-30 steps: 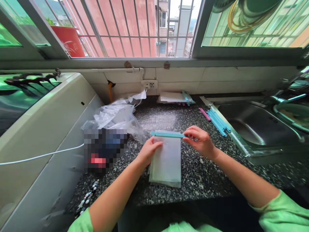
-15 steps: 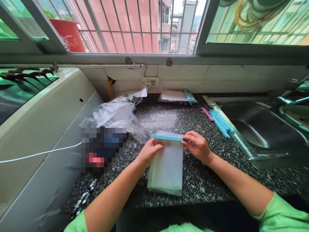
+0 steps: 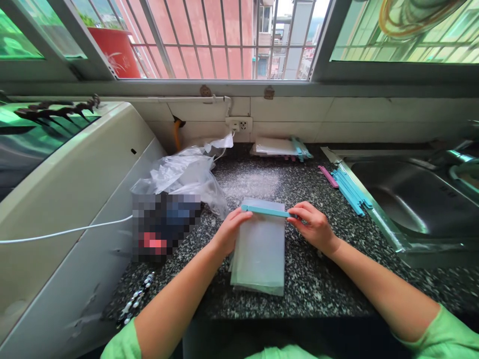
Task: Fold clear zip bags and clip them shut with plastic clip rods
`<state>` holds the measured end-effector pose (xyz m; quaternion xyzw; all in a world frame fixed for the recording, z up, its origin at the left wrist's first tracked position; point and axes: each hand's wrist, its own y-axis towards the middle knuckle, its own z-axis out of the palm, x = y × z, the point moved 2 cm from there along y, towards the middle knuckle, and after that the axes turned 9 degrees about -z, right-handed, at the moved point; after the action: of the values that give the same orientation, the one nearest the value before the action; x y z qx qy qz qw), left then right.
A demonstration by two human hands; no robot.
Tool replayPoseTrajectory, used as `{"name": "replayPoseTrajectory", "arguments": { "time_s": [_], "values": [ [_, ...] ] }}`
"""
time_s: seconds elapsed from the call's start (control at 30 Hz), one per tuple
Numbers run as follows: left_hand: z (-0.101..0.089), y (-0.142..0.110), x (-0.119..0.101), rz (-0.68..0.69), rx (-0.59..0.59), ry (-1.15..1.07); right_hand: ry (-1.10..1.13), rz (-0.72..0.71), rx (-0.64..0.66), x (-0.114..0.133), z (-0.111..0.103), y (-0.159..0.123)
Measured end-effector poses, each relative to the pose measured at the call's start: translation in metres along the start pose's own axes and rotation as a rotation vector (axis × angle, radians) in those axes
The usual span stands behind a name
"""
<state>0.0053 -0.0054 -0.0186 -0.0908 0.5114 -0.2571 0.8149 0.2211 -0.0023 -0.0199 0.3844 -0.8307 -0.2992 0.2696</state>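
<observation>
A light-blue bag sealing clip point(image 3: 266, 211) lies across the top part of a stack of clear plastic bags point(image 3: 260, 254) on the speckled counter. My left hand point(image 3: 229, 229) grips the clip's left end, its fingers closed at the bags' left edge. With thumb and fingers pinched, my right hand point(image 3: 312, 223) holds the clip's right end, just past the bags' right edge. Whether the clip is fastened round the bags or only rests over them, I cannot tell.
Several blue clips point(image 3: 352, 192) and a pink clip point(image 3: 328, 176) lie beside the steel sink point(image 3: 396, 194). Packed bags with clips point(image 3: 277, 146) sit by the wall. Crumpled plastic point(image 3: 187, 172) and a blurred-out dark object point(image 3: 166, 224) are at left, with a white cable point(image 3: 75, 234).
The view has shifted a little, moving the scene rightward. The clip's left end now shows more clearly beyond my left fingers, and the clip slants slightly more. Both hands still hold it.
</observation>
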Motion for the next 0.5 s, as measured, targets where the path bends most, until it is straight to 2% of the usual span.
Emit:
{"name": "replayPoseTrajectory", "arguments": {
  "time_s": [0.17, 0.5],
  "values": [
    [-0.0001, 0.0036, 0.0006, -0.084, 0.03, -0.086, 0.001, 0.002, 0.027, 0.0008, 0.0013, -0.0003],
    [-0.0052, 0.0091, 0.002, -0.066, 0.026, -0.062, 0.022, -0.01, 0.053, 0.0016, 0.0024, -0.0018]
  ]
}}
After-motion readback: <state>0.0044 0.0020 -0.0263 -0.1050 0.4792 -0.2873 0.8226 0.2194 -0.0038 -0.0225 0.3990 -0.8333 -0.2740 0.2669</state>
